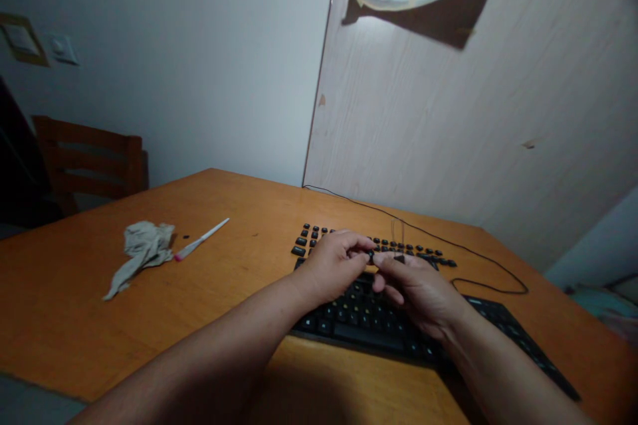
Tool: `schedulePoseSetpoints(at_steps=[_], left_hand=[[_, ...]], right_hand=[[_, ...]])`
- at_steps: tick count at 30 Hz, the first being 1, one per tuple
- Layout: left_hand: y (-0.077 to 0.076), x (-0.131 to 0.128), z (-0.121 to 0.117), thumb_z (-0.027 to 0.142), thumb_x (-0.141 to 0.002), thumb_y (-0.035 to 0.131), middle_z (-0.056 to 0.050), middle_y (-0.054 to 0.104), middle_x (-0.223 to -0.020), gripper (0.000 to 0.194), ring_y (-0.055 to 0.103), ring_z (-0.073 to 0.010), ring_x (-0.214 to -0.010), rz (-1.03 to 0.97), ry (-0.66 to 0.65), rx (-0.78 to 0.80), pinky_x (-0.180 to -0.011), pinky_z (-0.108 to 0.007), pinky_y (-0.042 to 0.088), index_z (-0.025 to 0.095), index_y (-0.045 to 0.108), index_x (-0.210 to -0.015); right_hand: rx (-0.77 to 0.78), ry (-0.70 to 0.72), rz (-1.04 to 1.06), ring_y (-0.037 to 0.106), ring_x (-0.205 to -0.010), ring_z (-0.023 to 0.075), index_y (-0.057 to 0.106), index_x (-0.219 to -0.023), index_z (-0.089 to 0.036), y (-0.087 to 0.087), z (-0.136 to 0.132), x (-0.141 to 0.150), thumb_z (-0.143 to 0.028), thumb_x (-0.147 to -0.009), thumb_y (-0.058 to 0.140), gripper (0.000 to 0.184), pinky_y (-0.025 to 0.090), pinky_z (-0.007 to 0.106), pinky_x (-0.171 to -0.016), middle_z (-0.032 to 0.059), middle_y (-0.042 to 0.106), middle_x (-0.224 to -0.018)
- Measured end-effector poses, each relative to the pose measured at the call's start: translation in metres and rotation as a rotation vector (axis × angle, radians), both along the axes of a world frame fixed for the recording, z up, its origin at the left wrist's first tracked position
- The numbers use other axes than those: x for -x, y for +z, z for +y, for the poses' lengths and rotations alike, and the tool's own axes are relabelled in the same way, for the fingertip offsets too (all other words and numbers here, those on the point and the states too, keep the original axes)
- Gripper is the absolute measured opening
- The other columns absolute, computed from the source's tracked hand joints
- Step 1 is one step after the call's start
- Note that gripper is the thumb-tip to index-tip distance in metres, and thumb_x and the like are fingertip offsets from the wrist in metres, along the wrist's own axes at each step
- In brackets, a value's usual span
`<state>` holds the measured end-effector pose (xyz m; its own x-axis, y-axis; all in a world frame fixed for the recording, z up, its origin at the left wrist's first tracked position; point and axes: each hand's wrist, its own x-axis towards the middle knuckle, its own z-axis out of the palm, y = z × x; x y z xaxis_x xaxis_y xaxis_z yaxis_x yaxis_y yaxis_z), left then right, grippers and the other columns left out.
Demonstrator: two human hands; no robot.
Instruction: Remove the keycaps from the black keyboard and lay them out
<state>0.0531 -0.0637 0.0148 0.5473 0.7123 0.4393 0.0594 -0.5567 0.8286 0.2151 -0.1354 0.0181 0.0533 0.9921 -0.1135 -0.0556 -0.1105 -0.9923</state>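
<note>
A black keyboard (478, 319) lies on the wooden table (209, 319), angled toward the right. Beyond it, several loose black keycaps (312, 239) stand in rows on the table. My left hand (331, 265) and my right hand (419, 292) meet above the keyboard's upper edge. Both pinch a small black keycap (371, 256) between their fingertips. The fingers of both hands are curled and pressed together around it. My forearms cover part of the keyboard's near edge.
A crumpled grey cloth (142, 249) and a white stick with a pink tip (202, 239) lie on the table's left side. The keyboard's black cable (433, 232) runs along the back by the pale wooden panel. A wooden chair (87, 159) stands at far left.
</note>
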Motion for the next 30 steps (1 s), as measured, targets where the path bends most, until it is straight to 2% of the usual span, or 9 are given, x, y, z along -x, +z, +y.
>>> schedulePoseSetpoints(at_steps=[5, 8, 10, 13, 17, 20, 24, 30], left_hand=[[0.0, -0.001, 0.0, 0.015, -0.078, 0.057, -0.005, 0.068, -0.091, 0.024, 0.061, -0.0133, -0.079, -0.036, -0.015, 0.152, -0.074, -0.025, 0.047, 0.013, 0.069, -0.098], [0.0, -0.001, 0.001, 0.015, -0.075, 0.058, -0.004, 0.067, -0.085, 0.023, 0.058, -0.0112, -0.072, -0.059, -0.021, 0.273, -0.07, -0.023, 0.046, 0.012, 0.067, -0.096], [0.0, -0.001, 0.003, 0.014, -0.072, 0.06, -0.003, 0.065, -0.083, 0.023, 0.058, -0.0106, -0.072, -0.065, -0.013, 0.332, -0.069, -0.021, 0.045, 0.012, 0.066, -0.095], [0.0, 0.0, 0.005, 0.015, -0.07, 0.063, -0.002, 0.063, -0.082, 0.028, 0.058, -0.011, -0.073, -0.045, -0.006, 0.386, -0.067, -0.021, 0.044, 0.013, 0.063, -0.098], [-0.001, 0.002, 0.006, 0.018, -0.07, 0.065, 0.001, 0.061, -0.077, 0.033, 0.057, -0.0106, -0.07, -0.01, -0.034, 0.403, -0.065, -0.021, 0.043, 0.014, 0.06, -0.102], [-0.002, 0.003, 0.007, 0.019, -0.07, 0.064, 0.002, 0.058, -0.074, 0.036, 0.054, -0.01, -0.065, 0.014, -0.048, 0.42, -0.061, -0.021, 0.041, 0.014, 0.057, -0.105], [-0.002, 0.004, 0.008, 0.019, -0.069, 0.064, 0.004, 0.056, -0.072, 0.041, 0.05, -0.0091, -0.061, 0.043, -0.063, 0.436, -0.057, -0.021, 0.037, 0.013, 0.055, -0.108], [-0.001, 0.004, 0.007, 0.014, -0.064, 0.064, 0.006, 0.054, -0.066, 0.048, 0.046, -0.0077, -0.055, 0.057, -0.102, 0.474, -0.052, -0.021, 0.03, 0.013, 0.053, -0.111]], right_hand=[[-0.047, -0.009, -0.154, 0.036, -0.041, 0.0063, 0.06, -0.079, -0.017, -0.002, 0.0, 0.001, -0.052, -0.082, 0.064, 0.035, 0.02, 0.022, -0.04, 0.0004, 0.065, -0.063], [-0.064, -0.038, -0.282, 0.036, -0.042, 0.0078, 0.058, -0.082, -0.019, -0.004, 0.0, 0.0, -0.054, -0.083, 0.061, 0.035, 0.022, 0.022, -0.041, -0.0018, 0.061, -0.061], [-0.138, -0.093, -0.428, 0.041, -0.047, 0.0095, 0.058, -0.087, -0.02, -0.004, 0.002, -0.003, -0.051, -0.082, 0.063, 0.032, 0.028, 0.022, -0.045, -0.0031, 0.058, -0.062], [-0.329, -0.145, -0.656, 0.054, -0.064, 0.0144, 0.061, -0.098, -0.02, -0.005, 0.005, -0.01, -0.042, -0.08, 0.067, 0.029, 0.041, 0.026, -0.059, -0.0006, 0.061, -0.074], [-0.453, -0.052, -0.839, 0.061, -0.077, 0.0182, 0.063, -0.112, -0.023, -0.006, 0.007, -0.016, -0.034, -0.083, 0.063, 0.031, 0.046, 0.031, -0.073, 0.0018, 0.067, -0.085], [-0.497, 0.009, -0.911, 0.063, -0.079, 0.0186, 0.067, -0.106, -0.023, -0.004, 0.007, -0.017, -0.031, -0.085, 0.061, 0.023, 0.048, 0.032, -0.076, 0.0028, 0.07, -0.091], [-0.561, 0.058, -0.997, 0.066, -0.088, 0.0204, 0.068, -0.109, -0.024, 0.001, 0.005, -0.015, -0.028, -0.086, 0.06, 0.025, 0.049, 0.034, -0.082, 0.0045, 0.072, -0.102], [-0.565, 0.135, -1.094, 0.066, -0.089, 0.0201, 0.069, -0.104, -0.025, 0.006, 0.003, -0.014, -0.019, -0.082, 0.058, 0.025, 0.048, 0.032, -0.081, 0.0031, 0.073, -0.098]])
